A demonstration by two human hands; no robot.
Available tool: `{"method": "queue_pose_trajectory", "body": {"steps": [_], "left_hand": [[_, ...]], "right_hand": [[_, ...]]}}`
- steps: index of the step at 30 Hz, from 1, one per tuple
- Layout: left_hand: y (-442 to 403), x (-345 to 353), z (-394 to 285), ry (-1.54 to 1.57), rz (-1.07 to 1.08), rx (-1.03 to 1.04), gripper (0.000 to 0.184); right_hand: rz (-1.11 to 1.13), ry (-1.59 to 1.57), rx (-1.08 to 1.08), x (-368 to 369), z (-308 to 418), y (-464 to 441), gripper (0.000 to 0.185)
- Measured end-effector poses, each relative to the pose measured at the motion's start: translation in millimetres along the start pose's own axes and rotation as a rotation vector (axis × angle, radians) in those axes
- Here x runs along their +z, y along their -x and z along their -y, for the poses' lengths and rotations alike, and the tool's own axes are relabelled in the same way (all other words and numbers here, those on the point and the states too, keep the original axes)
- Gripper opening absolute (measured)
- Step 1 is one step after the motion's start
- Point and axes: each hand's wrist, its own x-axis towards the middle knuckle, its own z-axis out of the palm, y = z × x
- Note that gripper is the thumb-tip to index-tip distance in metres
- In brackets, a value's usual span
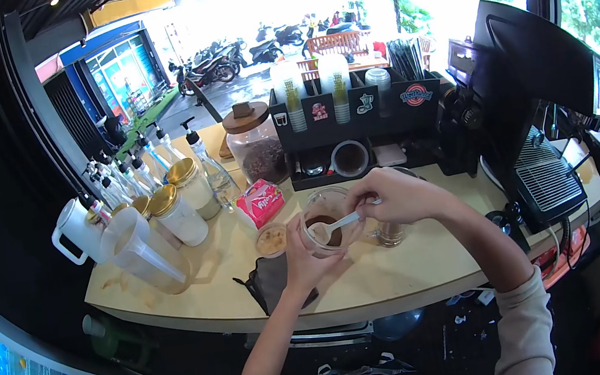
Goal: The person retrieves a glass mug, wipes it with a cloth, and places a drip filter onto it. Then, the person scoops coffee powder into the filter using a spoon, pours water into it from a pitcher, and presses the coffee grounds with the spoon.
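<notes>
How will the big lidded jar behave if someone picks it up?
Probably heavy: the jar is wide and holds a mass of dark contents. Its smooth, clear sides look slippery and, if glass, breakable. The wooden lid might come off alone if lifted by its knob; I can't see any clasp.

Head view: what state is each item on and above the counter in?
Clear container: open, tilted, in left hand
White spoon: in right hand, head inside container
Wood-lidded glass jar: closed, partly filled
Front gold-lidded jar: closed, upright
Plastic jug: upright, open
Dark cloth: crumpled
Pump bottles: upright
Plastic cups: stacked
</notes>
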Motion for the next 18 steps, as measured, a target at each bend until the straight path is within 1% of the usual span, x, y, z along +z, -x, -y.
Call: {"method": "queue_pose_trajectory", "body": {"steps": [2, 5, 7, 8, 12, 13, 14, 16, 17, 18], "left_hand": [[3, 3, -10, -0.015, -0.037, -0.006, 0.102], [10, 11, -1, -0.019, -0.076, -0.053, 0.101], [12, 13, -13, 0.001, -0.122, -0.062, 0.1], [13, 14, -17, 0.025, -0.161, -0.072, 0.1], [18, 24, -8, -0.019, -0.197, -0.048, 0.096], [20, 26, -5, 0.006, -0.204, -0.077, 0.095], [21, 29, -3, 0.035, -0.211, -0.106, 0.093], [21, 32, -2, 0.044, -0.236, -0.1, 0.092], [22, 33, -1, 0.051, -0.255, -0.093, 0.091], [22, 35, -3, 0.051, -0.255, -0.096, 0.091]], "right_hand": [[0.006, -0.005, -0.011, -5, -7, 4, 0.018], [-0.03, -0.064, -0.073, -12, -15, 10, 0.022], [-0.011, -0.234, -0.033, -16, -22, 12, 0.02], [-0.007, -0.23, -0.04, -17, -26, 12, 0.02], [-0.031, -0.257, -0.134, -17, -38, 12, 0.018], [-0.05, -0.251, -0.157, -17, -40, 13, 0.017], [-0.045, -0.249, -0.158, -19, -41, 14, 0.017], [-0.072, -0.309, -0.082, -23, -41, 17, 0.016], [-0.069, -0.309, -0.079, -25, -43, 18, 0.016], [-0.111, -0.308, -0.127, -27, -47, 20, 0.017]]}}
